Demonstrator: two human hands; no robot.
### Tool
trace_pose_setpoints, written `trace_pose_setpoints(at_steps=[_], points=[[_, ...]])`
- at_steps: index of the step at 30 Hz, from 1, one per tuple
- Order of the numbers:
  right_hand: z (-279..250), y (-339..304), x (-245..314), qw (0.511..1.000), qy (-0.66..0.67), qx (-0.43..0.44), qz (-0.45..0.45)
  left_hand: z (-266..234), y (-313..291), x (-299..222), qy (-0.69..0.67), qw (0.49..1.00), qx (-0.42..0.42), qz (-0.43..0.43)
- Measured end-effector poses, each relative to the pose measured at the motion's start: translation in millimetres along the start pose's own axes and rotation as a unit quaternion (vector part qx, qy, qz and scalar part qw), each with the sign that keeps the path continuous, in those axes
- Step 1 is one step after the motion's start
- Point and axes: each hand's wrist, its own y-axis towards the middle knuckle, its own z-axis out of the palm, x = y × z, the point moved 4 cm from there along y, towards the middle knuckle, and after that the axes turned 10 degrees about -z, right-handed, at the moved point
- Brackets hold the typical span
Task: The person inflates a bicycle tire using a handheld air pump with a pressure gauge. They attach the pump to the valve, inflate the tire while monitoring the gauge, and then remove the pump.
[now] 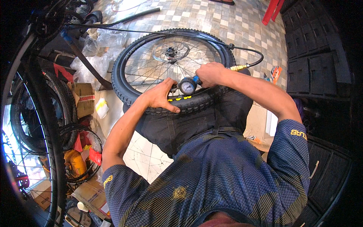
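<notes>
A bicycle wheel [117, 72] with a black knobby tyre leans across my lap, its spokes and brake disc [171, 52] facing up. My left hand [160, 95] grips the tyre's near side, thumb stretched along the tread and fingertips over the rim beside the inflator's end; the valve itself is hidden. In my closed right hand [212, 74] is a blue tyre inflator gun with a round gauge [187, 86]. A brass-coloured hose fitting [239, 67] comes out behind that hand, joined to a black air hose [261, 56] that loops back over the wheel.
On the left a bicycle [56, 151] stands close by, with spare tyres [68, 113], a cardboard box [84, 99] and plastic wrap [90, 56] around it. Black drawer cabinets [321, 72] line the right. Red legs of a stand [272, 12] rise from the tiled floor at the far right.
</notes>
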Motion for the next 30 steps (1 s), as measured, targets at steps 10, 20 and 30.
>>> trace_pose_setpoints(at_steps=[10,20,30], points=[[-1,-1,2,1.0,-0.003,0.013,0.008,0,-2,-1,-0.004,1.0,0.001,-0.007],[0,-1,1,1.0,0.012,-0.015,0.006,-2,-2,-1,-0.002,1.0,0.002,-0.014],[-1,-1,2,1.0,0.009,0.001,0.011,-3,-3,-4,-0.001,1.0,0.003,-0.009]])
